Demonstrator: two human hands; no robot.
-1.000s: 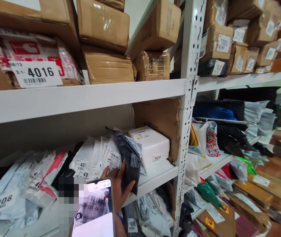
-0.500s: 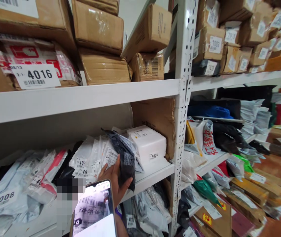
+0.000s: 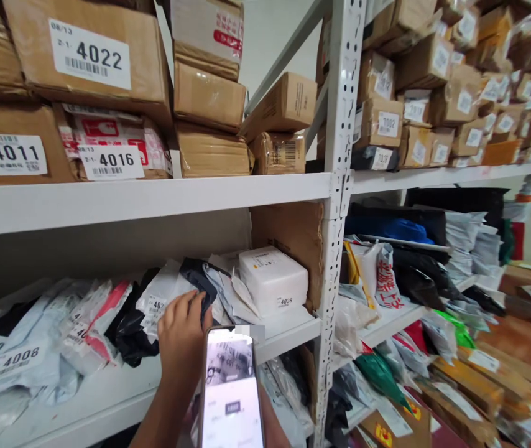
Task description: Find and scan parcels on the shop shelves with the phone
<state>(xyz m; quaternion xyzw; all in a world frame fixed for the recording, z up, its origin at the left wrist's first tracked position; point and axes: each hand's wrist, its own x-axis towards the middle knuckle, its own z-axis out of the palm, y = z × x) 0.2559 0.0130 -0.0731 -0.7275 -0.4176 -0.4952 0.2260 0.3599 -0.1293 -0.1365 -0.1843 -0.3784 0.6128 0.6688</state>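
My left hand (image 3: pixel 180 336) reaches into the row of soft mail bags on the middle shelf (image 3: pixel 153 193). Its fingers curl against the lower edge of a black plastic bag (image 3: pixel 199 283) that lies among white labelled bags (image 3: pixel 160 298). My right hand (image 3: pixel 272 434) is almost wholly hidden behind the phone (image 3: pixel 230 389) it holds upright in front of the shelf. The screen shows a barcode picture. A white box marked 4038 (image 3: pixel 272 280) sits just right of the black bag.
Cardboard boxes numbered 4022 (image 3: pixel 89 56), 4011 (image 3: pixel 7 152) and 4016 (image 3: pixel 111 160) fill the upper shelf. A white slotted upright (image 3: pixel 335 205) divides the bays. More bags and boxes crowd the right-hand shelves (image 3: pixel 433 177) and lower levels. A grey bag marked 4008 (image 3: pixel 11 361) lies far left.
The view has tilted up and pulled back. The black bag, standing up in my left hand before, now lies lower in the pile. The phone has moved right, past my left hand.
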